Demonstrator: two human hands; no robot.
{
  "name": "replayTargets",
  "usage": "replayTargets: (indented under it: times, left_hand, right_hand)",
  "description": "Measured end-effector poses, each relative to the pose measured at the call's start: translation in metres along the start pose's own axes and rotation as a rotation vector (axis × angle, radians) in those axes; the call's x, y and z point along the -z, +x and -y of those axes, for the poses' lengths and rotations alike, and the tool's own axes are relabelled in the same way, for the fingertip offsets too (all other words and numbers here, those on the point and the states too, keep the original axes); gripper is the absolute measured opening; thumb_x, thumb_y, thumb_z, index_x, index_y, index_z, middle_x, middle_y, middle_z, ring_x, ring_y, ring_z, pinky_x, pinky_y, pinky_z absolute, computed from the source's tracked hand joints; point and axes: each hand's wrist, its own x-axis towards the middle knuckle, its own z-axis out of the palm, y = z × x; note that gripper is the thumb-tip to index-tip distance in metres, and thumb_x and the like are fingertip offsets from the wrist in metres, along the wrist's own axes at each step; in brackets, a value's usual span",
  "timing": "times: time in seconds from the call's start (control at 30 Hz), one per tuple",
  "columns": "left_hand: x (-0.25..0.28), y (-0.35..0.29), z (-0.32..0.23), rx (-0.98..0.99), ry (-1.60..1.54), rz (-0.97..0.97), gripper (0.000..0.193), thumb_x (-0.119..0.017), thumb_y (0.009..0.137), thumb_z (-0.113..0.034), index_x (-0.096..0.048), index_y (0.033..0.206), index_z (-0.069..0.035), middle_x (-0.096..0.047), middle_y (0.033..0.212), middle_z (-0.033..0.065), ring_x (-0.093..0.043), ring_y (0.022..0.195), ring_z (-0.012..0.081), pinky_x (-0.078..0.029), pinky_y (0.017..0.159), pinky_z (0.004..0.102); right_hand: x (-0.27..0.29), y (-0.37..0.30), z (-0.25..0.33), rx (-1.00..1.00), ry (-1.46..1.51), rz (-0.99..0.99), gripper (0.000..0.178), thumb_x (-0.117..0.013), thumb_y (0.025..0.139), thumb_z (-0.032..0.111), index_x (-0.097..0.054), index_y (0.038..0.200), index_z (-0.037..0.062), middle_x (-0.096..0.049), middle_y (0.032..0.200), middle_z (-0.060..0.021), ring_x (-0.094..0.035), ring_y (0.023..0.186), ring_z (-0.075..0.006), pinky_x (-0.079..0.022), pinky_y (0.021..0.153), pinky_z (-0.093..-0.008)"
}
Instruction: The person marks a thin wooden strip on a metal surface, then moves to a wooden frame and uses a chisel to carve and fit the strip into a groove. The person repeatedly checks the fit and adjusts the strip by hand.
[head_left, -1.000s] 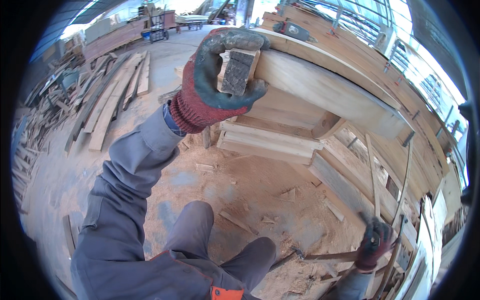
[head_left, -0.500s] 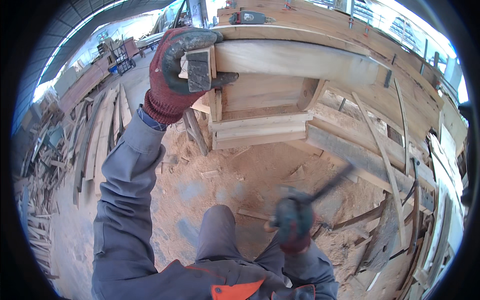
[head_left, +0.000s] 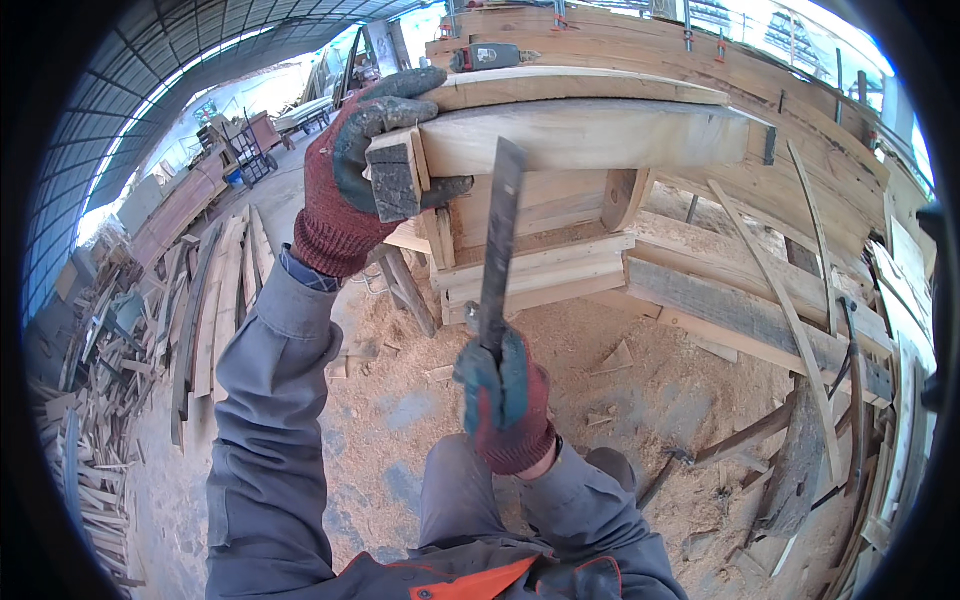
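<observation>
At the upper left, my gloved left hand (head_left: 365, 165) is closed round the end of a thick pale wooden beam (head_left: 590, 137). Its fingers reach over the top, and a dark end face (head_left: 398, 178) shows beside the palm. A thinner curved board (head_left: 585, 87) lies along the beam's far side. In front of my body, my gloved right hand (head_left: 503, 395) is wrapped round the lower part of a long, flat, dark metal bar (head_left: 502, 230) that looks like a file. The bar stands nearly upright, its top end overlapping the beam in view. Whether they touch, I cannot tell.
A power tool (head_left: 490, 57) rests on the wooden workbench (head_left: 620, 45) behind. Below the beam is a wooden frame (head_left: 540, 265). Sawdust (head_left: 590, 400) covers the floor. Planks (head_left: 215, 300) and scrap wood (head_left: 85, 400) lie left; leaning strips (head_left: 775, 300) and a hammer-like tool (head_left: 668, 470) are at right.
My right hand has moved left and up, swinging the bar from a rightward slant to nearly upright before the beam. My left hand keeps its grip on the beam's end.
</observation>
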Motion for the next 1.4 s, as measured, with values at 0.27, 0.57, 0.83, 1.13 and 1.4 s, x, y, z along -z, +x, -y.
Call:
replayTargets:
  times: [0.27,0.57,0.83,1.13,1.4]
  left_hand:
    - [-0.002,0.001,0.009,0.018,-0.127,-0.005,0.073,-0.103,0.068,-0.021,-0.069,0.131,-0.011,-0.062,0.150,0.0147,-0.061,0.138,0.0299,-0.051,0.115,0.0444]
    - [-0.003,-0.004,0.009,0.020,-0.015,-0.016,0.074,-0.103,0.067,-0.022,-0.069,0.131,-0.010,-0.064,0.148,0.0160,-0.062,0.137,0.0311,-0.052,0.114,0.0448]
    - [-0.003,0.002,0.009,-0.033,-0.028,-0.003,0.072,-0.104,0.068,-0.023,-0.070,0.131,-0.009,-0.064,0.148,0.0168,-0.062,0.137,0.0315,-0.053,0.114,0.0458]
    - [-0.001,0.005,0.003,-0.045,-0.037,0.006,0.076,-0.103,0.068,-0.020,-0.067,0.134,-0.010,-0.063,0.149,0.0156,-0.060,0.140,0.0326,-0.051,0.116,0.0468]
    - [-0.002,0.003,0.001,0.014,-0.076,-0.006,0.073,-0.102,0.070,-0.020,-0.068,0.134,-0.009,-0.063,0.150,0.0150,-0.060,0.140,0.0321,-0.050,0.117,0.0459]
  right_hand:
    - [-0.008,0.031,0.006,0.482,-0.426,0.033,0.049,-0.071,0.092,0.012,-0.059,0.138,-0.0004,-0.072,0.109,-0.0174,-0.074,0.087,-0.0374,-0.060,0.075,-0.0442]
    - [-0.007,0.034,0.011,0.305,0.050,0.061,0.045,-0.066,0.102,0.023,-0.062,0.138,-0.0044,-0.065,0.085,-0.0118,-0.065,0.068,-0.0170,-0.052,0.062,-0.0319]
    - [0.004,0.034,0.009,0.161,-0.066,0.183,0.050,-0.065,0.096,0.020,-0.058,0.138,-0.0062,-0.070,0.104,-0.0211,-0.073,0.078,-0.0346,-0.059,0.071,-0.0424]
    - [0.002,0.035,0.004,0.359,-0.159,0.097,0.053,-0.067,0.094,0.016,-0.057,0.139,-0.0082,-0.072,0.099,-0.0202,-0.073,0.077,-0.0345,-0.060,0.070,-0.0415]
    - [0.007,0.033,0.007,0.224,-0.232,0.070,0.049,-0.066,0.094,0.017,-0.061,0.136,-0.0086,-0.073,0.101,-0.0181,-0.074,0.076,-0.0356,-0.059,0.068,-0.0425]
